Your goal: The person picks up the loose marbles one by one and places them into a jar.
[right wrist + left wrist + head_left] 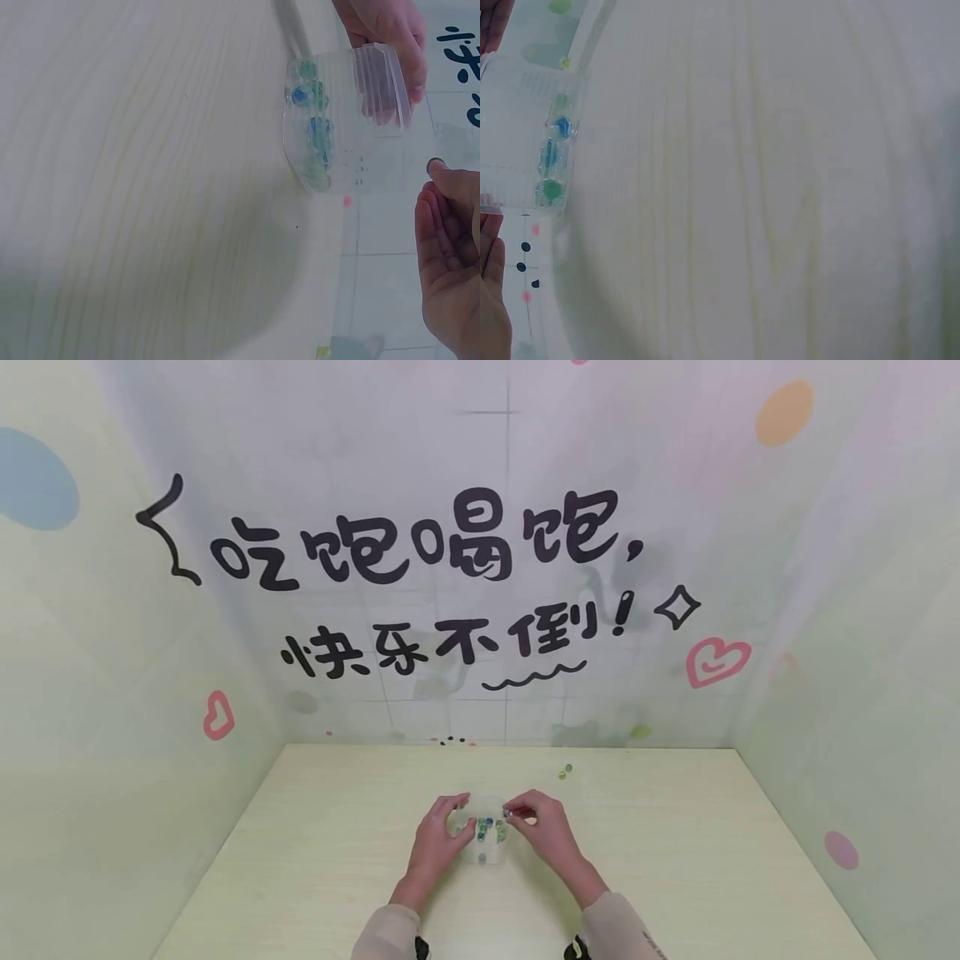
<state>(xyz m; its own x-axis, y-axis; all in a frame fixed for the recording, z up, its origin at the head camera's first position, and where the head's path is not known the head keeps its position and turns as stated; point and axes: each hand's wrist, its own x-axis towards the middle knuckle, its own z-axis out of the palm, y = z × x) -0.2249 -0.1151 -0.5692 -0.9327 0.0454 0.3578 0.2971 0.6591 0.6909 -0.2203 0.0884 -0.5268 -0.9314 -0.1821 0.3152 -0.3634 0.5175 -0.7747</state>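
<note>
A clear plastic box (487, 857) with several glass marbles (319, 135) lying at its bottom is on the table in the head view. My left hand (438, 839) grips the box's left side, thumb toward me and fingers on the far side. At the box's right rim, my right hand (547, 827) pinches a small dark marble (507, 812) between thumb and fingertips. The right wrist view shows that marble beside the box's opening, apart from its wall. Blue and green marbles (553, 157) show through the plastic in the left wrist view.
Two loose marbles (565, 772) lie on the pale wooden table (315, 860) toward the back, right of the box. A printed backdrop (450, 460) with black lettering stands behind the table, with side panels at left and right.
</note>
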